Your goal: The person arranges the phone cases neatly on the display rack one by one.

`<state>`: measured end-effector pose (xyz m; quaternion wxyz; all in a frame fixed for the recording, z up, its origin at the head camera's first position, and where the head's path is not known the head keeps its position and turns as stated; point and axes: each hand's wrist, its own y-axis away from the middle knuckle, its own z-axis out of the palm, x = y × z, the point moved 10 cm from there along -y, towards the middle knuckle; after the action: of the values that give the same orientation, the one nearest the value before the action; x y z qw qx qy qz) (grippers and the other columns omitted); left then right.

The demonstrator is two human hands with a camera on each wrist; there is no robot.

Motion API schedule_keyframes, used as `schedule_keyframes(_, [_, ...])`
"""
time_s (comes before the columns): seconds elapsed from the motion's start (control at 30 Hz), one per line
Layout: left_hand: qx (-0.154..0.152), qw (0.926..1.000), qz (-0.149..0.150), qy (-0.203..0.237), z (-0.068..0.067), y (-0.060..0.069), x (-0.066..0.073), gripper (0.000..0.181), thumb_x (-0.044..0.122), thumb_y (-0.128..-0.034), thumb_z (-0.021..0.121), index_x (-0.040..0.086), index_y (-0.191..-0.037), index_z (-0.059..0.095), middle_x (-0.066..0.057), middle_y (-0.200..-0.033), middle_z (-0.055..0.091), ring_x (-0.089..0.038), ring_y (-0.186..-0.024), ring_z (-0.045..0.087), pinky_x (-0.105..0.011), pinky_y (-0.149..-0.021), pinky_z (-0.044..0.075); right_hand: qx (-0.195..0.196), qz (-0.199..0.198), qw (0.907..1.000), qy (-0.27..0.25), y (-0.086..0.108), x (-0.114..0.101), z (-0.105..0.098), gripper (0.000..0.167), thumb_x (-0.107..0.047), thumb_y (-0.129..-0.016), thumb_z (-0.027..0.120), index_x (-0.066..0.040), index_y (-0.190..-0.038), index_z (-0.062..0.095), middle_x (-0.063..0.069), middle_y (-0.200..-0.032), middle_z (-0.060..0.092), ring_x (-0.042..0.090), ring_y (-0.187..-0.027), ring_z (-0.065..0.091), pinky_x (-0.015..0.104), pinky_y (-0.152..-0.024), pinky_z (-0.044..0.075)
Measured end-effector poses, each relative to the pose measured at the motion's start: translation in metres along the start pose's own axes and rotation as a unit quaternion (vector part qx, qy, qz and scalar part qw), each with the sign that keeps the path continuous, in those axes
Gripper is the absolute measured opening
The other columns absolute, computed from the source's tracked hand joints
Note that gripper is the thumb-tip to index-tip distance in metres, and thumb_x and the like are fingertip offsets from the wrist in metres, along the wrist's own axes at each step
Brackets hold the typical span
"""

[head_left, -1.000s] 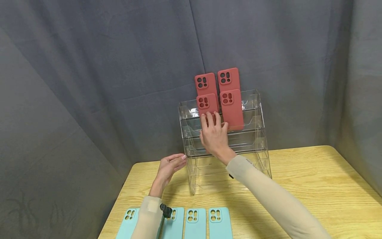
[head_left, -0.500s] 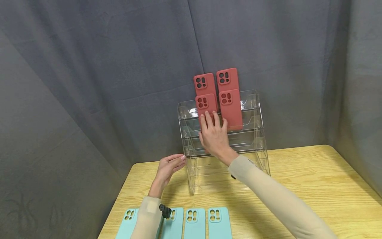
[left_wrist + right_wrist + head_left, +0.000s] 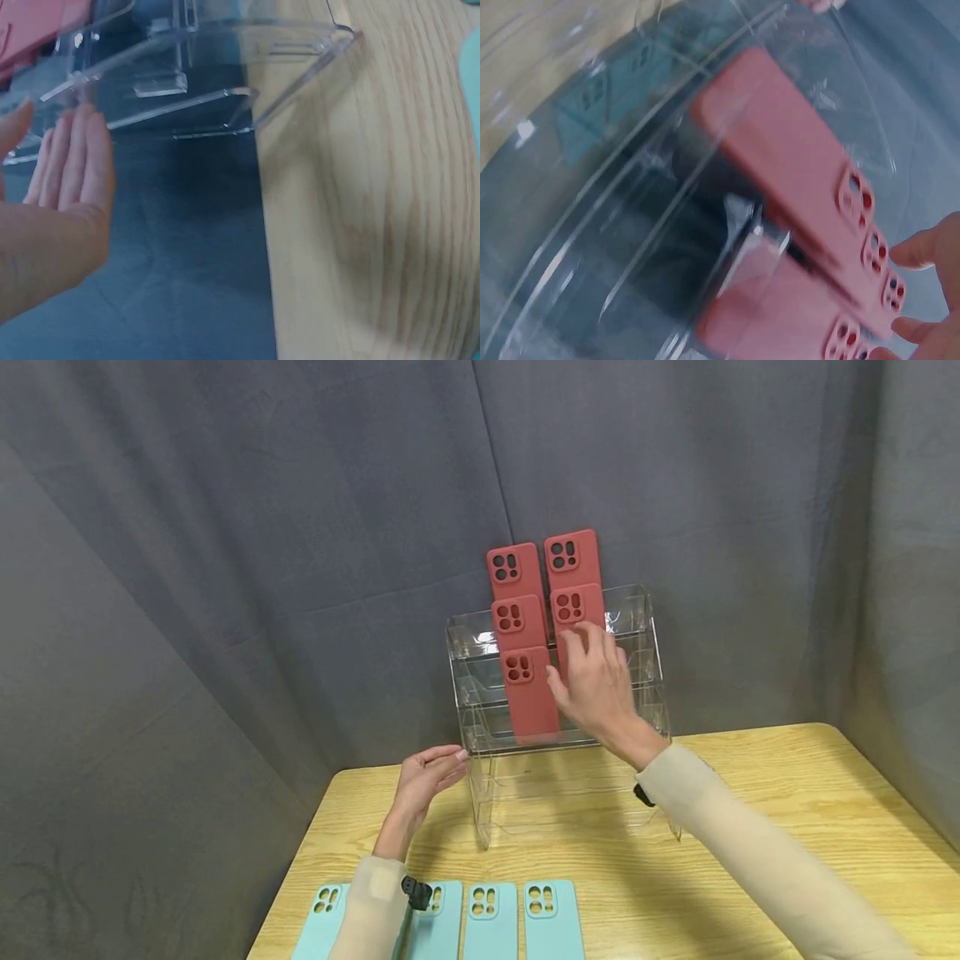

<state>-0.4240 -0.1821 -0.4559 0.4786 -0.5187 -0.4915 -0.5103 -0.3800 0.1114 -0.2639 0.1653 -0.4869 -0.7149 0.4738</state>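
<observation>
Several red phone cases stand in a clear tiered rack (image 3: 480, 693), in two columns. The lowest red phone case (image 3: 536, 706) of the left column sits in a lower tier, its full back showing. My right hand (image 3: 596, 681) hovers before the right column with loosely bent fingers, partly hiding the front red phone case (image 3: 579, 603) there. In the right wrist view, nothing lies in the fingers (image 3: 915, 251), which are beside the cases' camera cutouts. My left hand (image 3: 426, 781) has its fingertips at the rack's left side; its fingers (image 3: 75, 161) look straight in the left wrist view.
Several light teal phone cases (image 3: 491, 931) lie in a row along the near part of the wooden table (image 3: 750, 827). The left sleeve partly covers some of them. A grey curtain (image 3: 337, 527) hangs behind the rack and at both sides.
My right hand has let go of the lowest left red phone case, now fully visible in its tier, and moved right in front of the right column. The left hand has stayed put.
</observation>
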Motion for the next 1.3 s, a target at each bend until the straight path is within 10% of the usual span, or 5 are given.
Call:
schedule_keyframes(0.37, [0.048,0.9865,0.037,-0.152,0.016,0.04,0.016,0.03,0.02,-0.1037,0.068,-0.005,-0.119,0.062,-0.014,-0.109,0.064,-0.021,-0.096,0.066,-0.042,-0.09,0.067,-0.043,0.106,0.9923,-0.048,0.03,0.081,-0.051,0.037,-0.018,-0.095,0.073,0.004,-0.124,0.066,0.02,-0.102,0.064,0.034,-0.078,0.063,0.052,-0.063,0.053])
schedule_keyframes(0.6, [-0.059,0.9622,0.058,-0.259,0.049,0.075,0.012,0.023,0.028,-0.1051,0.066,0.006,-0.112,0.07,-0.01,-0.104,0.069,-0.016,-0.088,0.061,-0.025,-0.072,0.054,-0.108,0.189,0.9701,-0.106,0.06,0.128,-0.057,0.045,-0.031,-0.1,0.072,0.002,-0.13,0.065,0.025,-0.121,0.064,0.042,-0.106,0.065,0.061,-0.086,0.056])
schedule_keyframes(0.83, [-0.176,0.9277,0.048,-0.325,0.075,0.108,-0.008,0.028,0.035,-0.1058,0.065,0.01,-0.118,0.071,-0.004,-0.11,0.073,-0.017,-0.098,0.065,-0.028,-0.076,0.057,-0.222,0.254,0.9241,-0.179,0.084,0.157,-0.039,0.067,-0.046,-0.101,0.069,-0.001,-0.148,0.053,0.027,-0.147,0.058,0.046,-0.129,0.06,0.057,-0.098,0.059])
schedule_keyframes(1.03, [-0.236,0.9057,0.026,-0.351,0.084,0.124,-0.03,0.034,0.035,-0.1052,0.066,0.008,-0.126,0.069,0.0,-0.108,0.072,-0.012,-0.096,0.066,-0.024,-0.078,0.057,-0.297,0.293,0.8675,-0.271,0.103,0.177,-0.021,0.07,-0.046,-0.101,0.07,-0.001,-0.151,0.05,0.025,-0.148,0.059,0.0,-0.102,0.071,0.018,-0.085,0.063])
schedule_keyframes(1.3, [-0.271,0.8858,0.006,-0.377,0.094,0.137,-0.047,0.042,0.032,-0.1049,0.066,0.004,-0.136,0.066,-0.006,-0.118,0.072,-0.014,-0.101,0.068,-0.026,-0.081,0.059,-0.281,0.328,0.8172,-0.382,0.115,0.196,-0.019,0.067,-0.029,-0.1,0.075,0.01,-0.149,0.048,-0.029,-0.106,0.072,0.0,-0.096,0.076,0.022,-0.087,0.066])
